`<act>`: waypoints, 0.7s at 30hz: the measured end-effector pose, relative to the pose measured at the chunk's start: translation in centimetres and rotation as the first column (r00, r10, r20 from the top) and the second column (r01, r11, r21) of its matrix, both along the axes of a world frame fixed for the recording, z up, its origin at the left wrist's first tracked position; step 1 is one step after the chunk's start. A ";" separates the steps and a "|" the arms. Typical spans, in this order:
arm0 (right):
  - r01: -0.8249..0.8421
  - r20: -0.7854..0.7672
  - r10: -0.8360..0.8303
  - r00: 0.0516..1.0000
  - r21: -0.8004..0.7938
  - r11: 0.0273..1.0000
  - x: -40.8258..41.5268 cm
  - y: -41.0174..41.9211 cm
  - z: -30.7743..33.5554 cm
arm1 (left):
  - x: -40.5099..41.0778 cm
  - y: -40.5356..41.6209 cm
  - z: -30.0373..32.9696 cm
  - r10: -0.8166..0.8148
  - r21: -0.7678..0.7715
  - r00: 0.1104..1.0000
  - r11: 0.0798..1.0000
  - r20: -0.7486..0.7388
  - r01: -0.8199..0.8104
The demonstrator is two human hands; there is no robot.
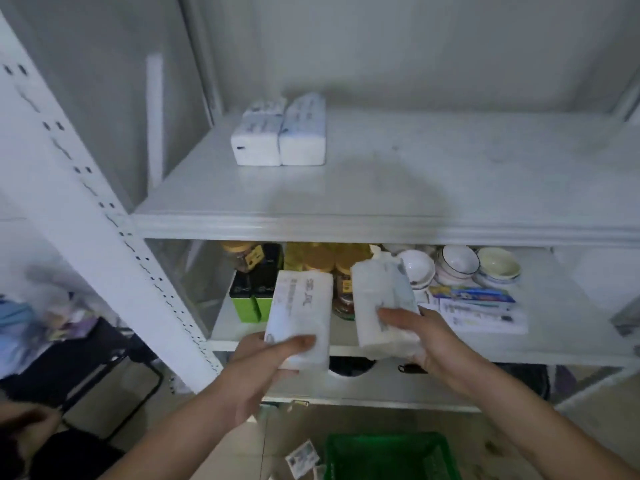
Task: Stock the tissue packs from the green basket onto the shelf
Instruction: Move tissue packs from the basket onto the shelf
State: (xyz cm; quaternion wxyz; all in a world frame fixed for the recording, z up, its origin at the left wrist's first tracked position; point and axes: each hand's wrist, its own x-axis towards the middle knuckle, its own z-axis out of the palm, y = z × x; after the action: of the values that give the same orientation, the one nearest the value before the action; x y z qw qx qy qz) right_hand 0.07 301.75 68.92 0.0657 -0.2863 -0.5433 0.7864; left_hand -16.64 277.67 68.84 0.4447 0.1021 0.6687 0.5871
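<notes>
Your left hand (263, 362) grips one white plastic-wrapped tissue pack (299, 313) at lower centre; your right hand (415, 336) grips a second white tissue pack (384, 303) beside it, its print blurred. Three more white packs (280, 133) sit at the white metal shelf's (381, 188) upper centre. The green plastic basket (391, 455) is cut off at the frame's bottom edge, contents unreadable.

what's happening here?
A person is stocking tissue packs. The left hand grips one pack, the right hand grips another, both held in front of the lower shelf. A few packs already sit on the upper shelf. The green basket is on the floor below.
</notes>
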 end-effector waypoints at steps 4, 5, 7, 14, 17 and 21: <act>-0.039 -0.044 0.041 0.998 0.034 0.999 -2.5 -0.7 5.0 | -1.4 -1.0 4.6 0.047 0.063 0.998 0.997 -0.032 -0.045; -0.049 -0.055 0.051 0.997 0.037 0.998 -3.1 -0.8 6.1 | -1.9 -1.2 5.4 0.054 0.084 0.998 0.995 -0.040 -0.051; -0.096 -0.083 0.100 0.992 0.050 0.994 -4.4 -1.2 8.2 | -2.9 -1.5 7.1 0.070 0.120 0.996 0.991 -0.062 -0.062; -0.065 -0.074 0.073 0.995 0.107 0.992 -8.3 -3.4 12.7 | -6.0 -2.2 11.8 0.117 0.230 0.988 0.969 -0.098 -0.092; -0.058 -0.117 0.070 0.991 0.109 0.992 -10.2 -3.4 14.9 | -7.2 -1.9 13.3 0.109 0.259 0.987 0.963 -0.117 -0.076; -0.026 -0.131 0.037 0.991 0.087 0.996 -13.3 -3.4 16.9 | -9.7 -0.4 15.6 0.189 0.236 0.974 0.959 -0.127 -0.156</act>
State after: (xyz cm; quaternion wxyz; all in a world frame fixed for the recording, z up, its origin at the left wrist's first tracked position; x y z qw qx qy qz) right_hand -13.20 298.39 85.78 0.1014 -0.2216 -0.5752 0.7809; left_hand -26.35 277.28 84.43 0.3264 0.1361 0.6357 0.6862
